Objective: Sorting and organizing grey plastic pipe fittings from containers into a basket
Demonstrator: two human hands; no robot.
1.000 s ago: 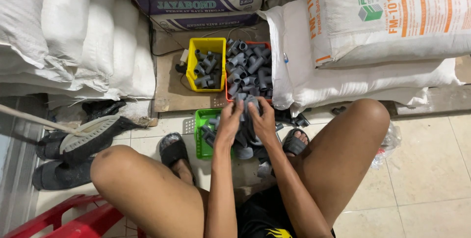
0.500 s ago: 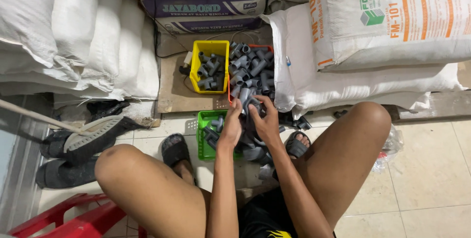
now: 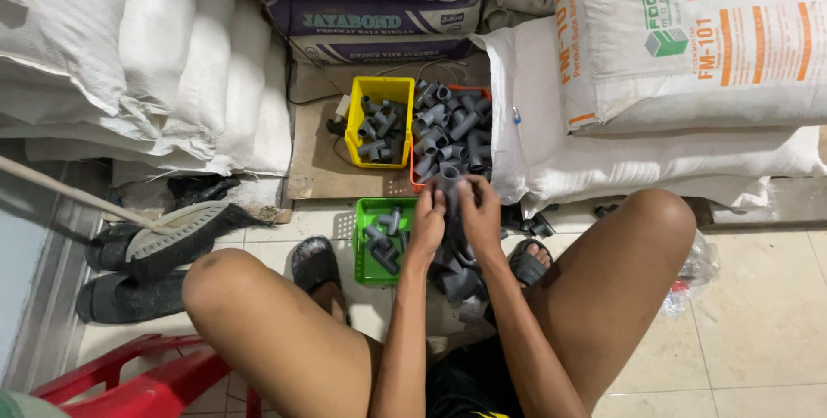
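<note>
Both my hands meet in front of me over a pile of grey pipe fittings (image 3: 461, 276) on the floor. My left hand (image 3: 425, 221) and my right hand (image 3: 479, 213) together grip one grey pipe fitting (image 3: 449, 180), held up at the near edge of the orange basket (image 3: 416, 178). That basket is heaped with several grey fittings (image 3: 448, 121). A yellow basket (image 3: 401, 88) to its left holds several more fittings. A green basket (image 3: 365, 209) with a few fittings sits just left of my left hand.
White sacks (image 3: 155, 56) are stacked left; printed bags (image 3: 689, 30) lie at the right and back. Cardboard (image 3: 319, 159) lies under the baskets. Dark sandals (image 3: 129, 271) and a clothes iron (image 3: 177, 228) sit left on the tiled floor. A red stool (image 3: 146, 383) is at bottom left.
My hands have lifted from the floor pile and moved forward toward the orange basket, now holding one fitting between them.
</note>
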